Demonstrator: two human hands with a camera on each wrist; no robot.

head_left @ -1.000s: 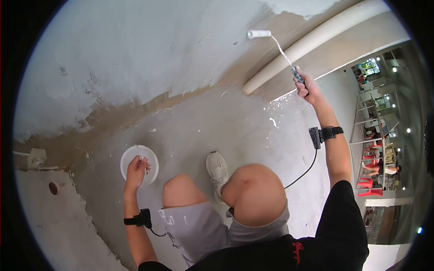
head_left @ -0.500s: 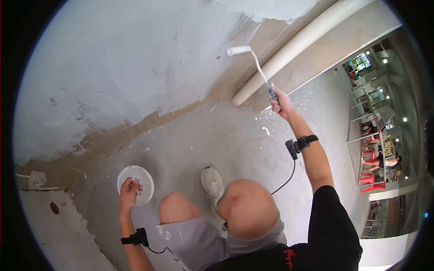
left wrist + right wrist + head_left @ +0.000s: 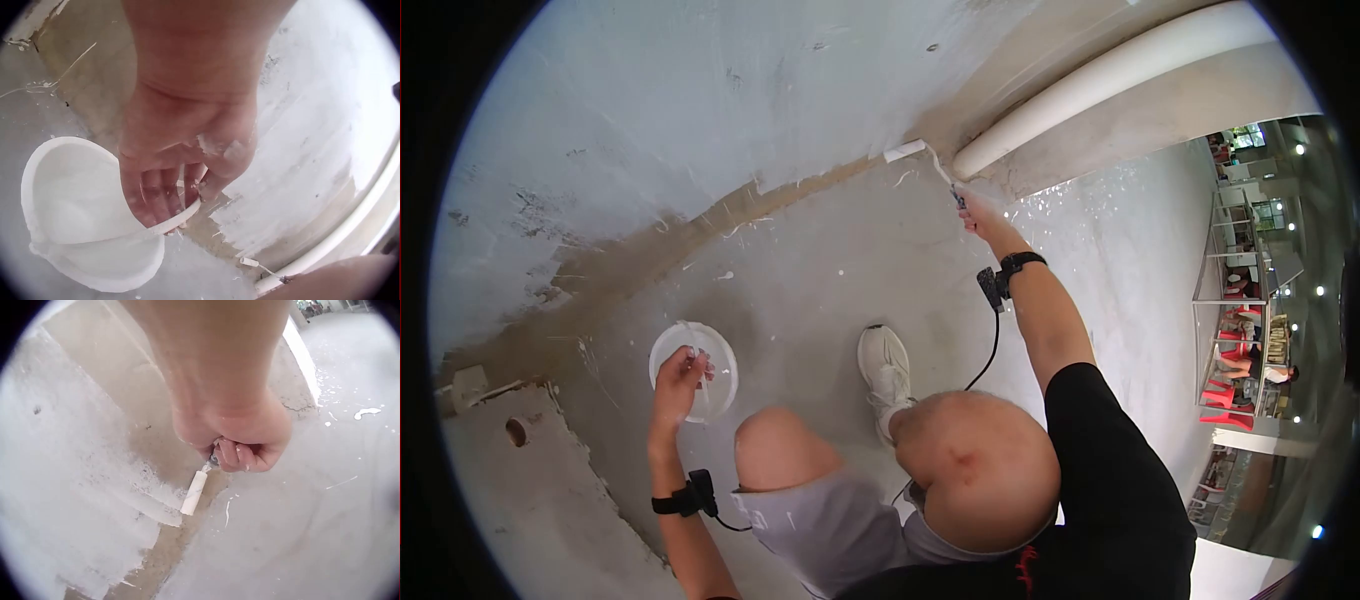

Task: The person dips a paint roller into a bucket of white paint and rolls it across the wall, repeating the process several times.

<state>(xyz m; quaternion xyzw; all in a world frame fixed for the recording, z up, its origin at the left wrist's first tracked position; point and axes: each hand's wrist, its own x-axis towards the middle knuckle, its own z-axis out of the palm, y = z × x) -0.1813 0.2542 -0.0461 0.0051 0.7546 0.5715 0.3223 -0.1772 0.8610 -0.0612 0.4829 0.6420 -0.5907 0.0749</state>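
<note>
My left hand (image 3: 676, 388) grips the thin white handle (image 3: 177, 221) of a white bucket (image 3: 733, 388), low at the left. Some pale material coats the bucket's inside, and white smears mark the base of my thumb in the left wrist view. My right hand (image 3: 988, 221), arm stretched forward, holds a small paint roller (image 3: 905, 151) by its paint-spattered grip (image 3: 959, 198). In the right wrist view the white roller sleeve (image 3: 194, 492) lies along the lower edge of the wall (image 3: 81, 469), where white coating meets a bare brown strip.
A thick white pipe (image 3: 1120, 75) runs along the wall's base at upper right. Paint spatters dot the grey floor (image 3: 820, 300). A broken-edged block with a round hole (image 3: 516, 432) stands at left. Far right are red chairs (image 3: 1228, 418) and people.
My right hand has brought the roller down from the upper wall beside the pipe to the wall's bottom edge. My left hand keeps holding the bucket's handle.
</note>
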